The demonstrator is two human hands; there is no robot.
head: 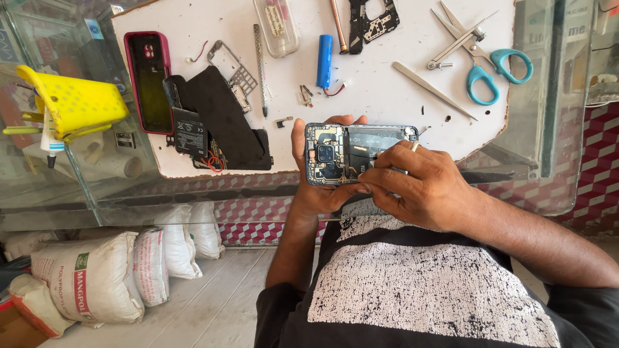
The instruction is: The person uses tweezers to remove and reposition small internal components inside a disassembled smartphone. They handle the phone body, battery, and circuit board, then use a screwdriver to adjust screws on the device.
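My left hand (309,190) grips an opened phone (335,154) with its back cover off, so the circuit board, camera block and black battery show. It is held level just in front of the white board's near edge. My right hand (419,183) lies over the phone's right end, fingers pinched together on a thin tool or part against the battery area; what it pinches is too small to tell. A ring is on one finger.
On the white work board (387,90): a phone in a red case (148,80), black phone parts (222,119), a metal frame (232,67), a blue battery cell (324,61), tweezers (433,90), blue-handled scissors (490,64). A yellow holder (74,103) sits left on the glass counter. White sacks (97,277) lie on the floor.
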